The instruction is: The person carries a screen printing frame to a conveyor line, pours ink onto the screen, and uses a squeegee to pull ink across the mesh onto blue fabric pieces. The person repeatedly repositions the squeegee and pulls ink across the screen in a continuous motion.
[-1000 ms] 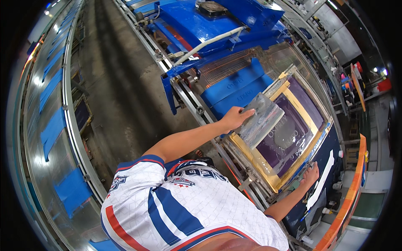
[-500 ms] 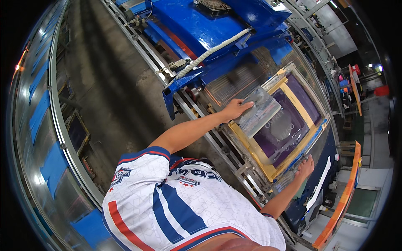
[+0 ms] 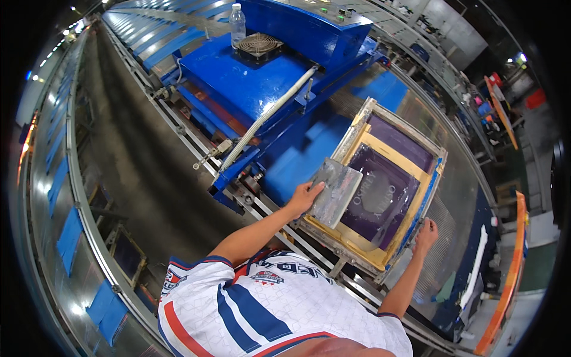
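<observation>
- Landmark: a wood-framed printing screen (image 3: 389,184) with purple mesh lies flat on the long print table (image 3: 458,178); its frame is yellowish on the near and left rails and edged with blue tape on the right rail
- Left hand (image 3: 305,196): at the near-left corner of the screen, fingers curled over the near edge of a grey, ink-smeared squeegee (image 3: 336,190); the grip is closed on it, thumb side towards the person
- Squeegee: a flat rectangular blade, tilted, resting across the left rail of the screen with its far edge reaching over the purple mesh
- Right hand (image 3: 426,232): at the near-right corner of the screen, fingers wrapped over the blue-taped rail; closed on the frame, palm down
- Both forearms extend from the person's white jersey (image 3: 262,315) with blue and red stripes, which sits below the screen in view
- A blue machine carriage (image 3: 279,65) stands left of and beyond the screen, spanning the table rails; a round fan grille (image 3: 257,44) is set in its top
- A clear plastic bottle (image 3: 237,24) stands upright on the carriage, just beside the fan grille, well apart from the screen
- A pale corrugated hose (image 3: 267,119) runs diagonally down the carriage towards the screen's left side
- An orange rail (image 3: 505,279) runs along the far right, well apart from the screen
- A dark floor aisle (image 3: 137,166) lies left of the screen, beyond the table rails
</observation>
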A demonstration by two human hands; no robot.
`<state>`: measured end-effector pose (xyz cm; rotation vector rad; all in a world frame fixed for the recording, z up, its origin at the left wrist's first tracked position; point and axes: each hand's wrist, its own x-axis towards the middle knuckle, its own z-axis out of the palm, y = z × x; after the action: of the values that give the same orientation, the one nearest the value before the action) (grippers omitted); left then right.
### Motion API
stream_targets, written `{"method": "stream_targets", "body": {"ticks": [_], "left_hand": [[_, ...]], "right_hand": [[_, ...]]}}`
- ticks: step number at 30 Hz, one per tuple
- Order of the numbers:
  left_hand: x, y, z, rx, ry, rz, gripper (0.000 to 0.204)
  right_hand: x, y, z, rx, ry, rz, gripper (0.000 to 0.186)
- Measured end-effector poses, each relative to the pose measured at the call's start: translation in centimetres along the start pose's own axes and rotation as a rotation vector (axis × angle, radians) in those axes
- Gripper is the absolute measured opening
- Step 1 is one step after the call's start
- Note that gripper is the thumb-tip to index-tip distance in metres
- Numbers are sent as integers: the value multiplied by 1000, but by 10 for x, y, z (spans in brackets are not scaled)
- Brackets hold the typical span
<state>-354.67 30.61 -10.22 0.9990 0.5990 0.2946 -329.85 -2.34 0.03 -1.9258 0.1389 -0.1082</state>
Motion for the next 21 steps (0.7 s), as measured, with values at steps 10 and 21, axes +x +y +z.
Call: {"method": "stream_targets", "body": {"ticks": [10,21], "left_hand": [[-20,81,-6,590,238,182,58],[-17,132,-66,620,144,321,36]], "right_hand": [[-9,67,36,21,39,66,19],[-45,54,113,103,41,129,24]]}}
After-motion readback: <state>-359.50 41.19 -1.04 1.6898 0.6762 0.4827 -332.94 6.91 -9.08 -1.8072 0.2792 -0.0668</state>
